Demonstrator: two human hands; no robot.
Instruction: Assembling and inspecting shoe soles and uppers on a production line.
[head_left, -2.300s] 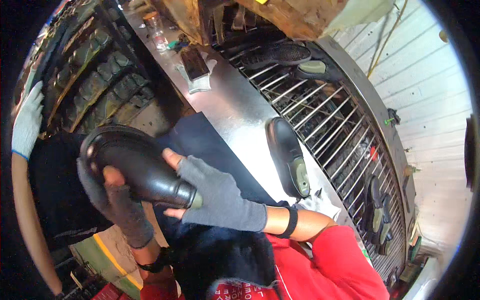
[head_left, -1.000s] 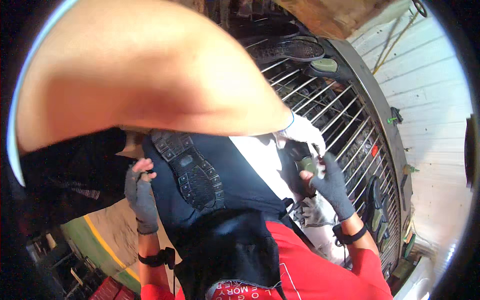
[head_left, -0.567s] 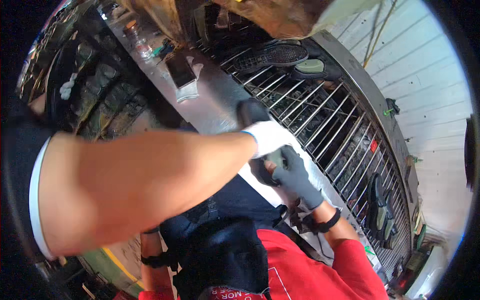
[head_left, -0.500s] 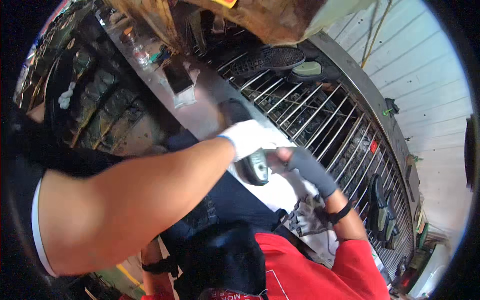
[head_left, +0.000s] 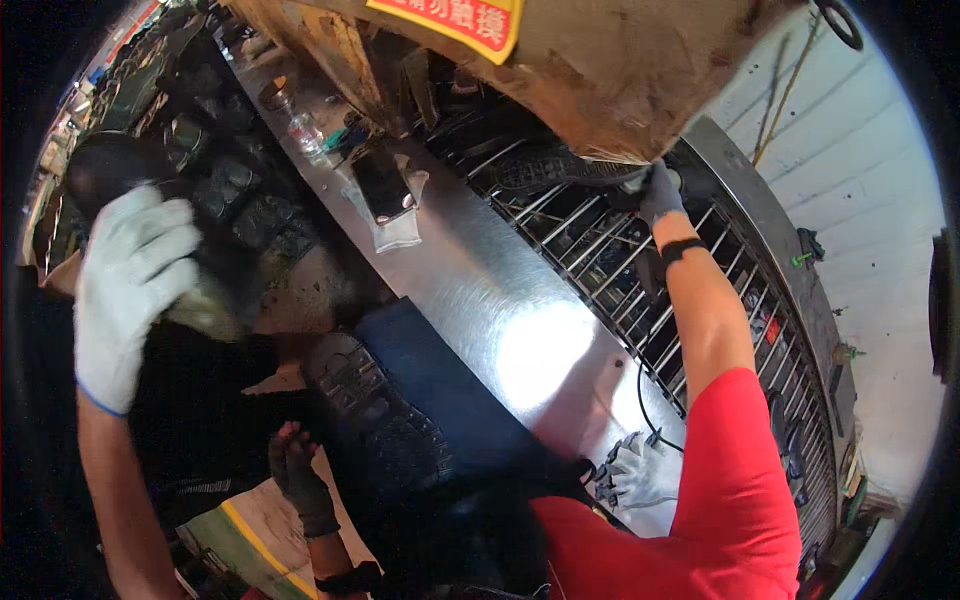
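Note:
My right hand [head_left: 660, 197], in a grey fingerless glove, reaches far out over the metal bar rack [head_left: 570, 235]. Its fingers close round a dark shoe [head_left: 634, 184], mostly hidden by the hand and the brown housing above. A black shoe [head_left: 540, 172] lies sole up to its left. Low on the left, my left hand [head_left: 300, 480] wears a dark grey glove. Its bare-tipped fingers are loosely stretched, with nothing seen in them. To its right is a dark piece with a sole-like tread pattern [head_left: 380, 400].
A co-worker's white-gloved hand [head_left: 135, 270] holds a blurred dark shoe [head_left: 125, 170] at the left. On the metal table [head_left: 455, 255] are a phone [head_left: 381, 185], a plastic bottle [head_left: 304, 132] and grey gloves [head_left: 640, 470]. The brown housing [head_left: 640, 70] overhangs the rack. More shoes [head_left: 787, 440] stand at its right end.
My right hand has moved from the table up and away to the shoe at the rack's far end. The co-worker's white-gloved hand has swung left. My left hand has come further into view.

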